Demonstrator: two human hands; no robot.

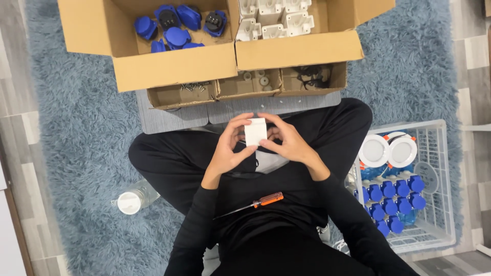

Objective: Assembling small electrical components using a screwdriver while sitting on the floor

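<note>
— Where do we have the white plastic block (255, 131) right now?

— Above our crossed legs, pinched between both hands. Our left hand (227, 148) closes on its left edge, our right hand (289, 143) on its right and lower edge, fingers curled narrow around it.

— How do we expect it to handle?

— It looks to us like a light, stiff moulded housing with smooth faces, so it may slip; holding it by the opposite edges, as we do, seems the safest grip. We doubt it is fragile.

— What can't we make out?

— Its underside and any openings are hidden by our fingers. The orange-handled screwdriver (258, 201) lies on our lap, untouched. The small cardboard trays (248, 84) hold screws and little parts too small to tell apart, and the large cardboard box (174, 59) with blue and white parts is cut off at the top.
</note>
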